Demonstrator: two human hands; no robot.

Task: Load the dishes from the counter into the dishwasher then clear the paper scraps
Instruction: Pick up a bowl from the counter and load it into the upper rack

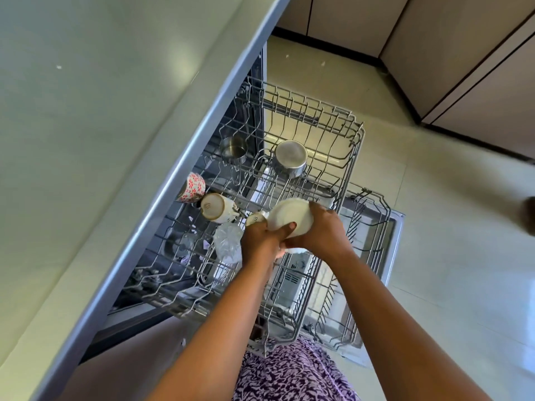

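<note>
Two wire racks showing: upper rack [359,134], lower rack [386,206]. Two steel cups sitting in view: near steel cup [233,149], far steel cup [291,157]. Three mugs showing: floral mug [192,188], cream mug [215,208], white mug [254,219], the last partly hidden. One white bowl [292,217] being held. One clear glass [228,241] showing plainly. Two hands working: left hand [260,238], right hand [324,230].

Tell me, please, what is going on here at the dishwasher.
A person is loading dishes. Both the left hand and the right hand grip a white bowl just above the pulled-out upper rack; it is not set down yet. Already in that rack are a steel cup, a second steel cup turned bottom up, a red-patterned cup, a cream mug and a clear glass.
</note>
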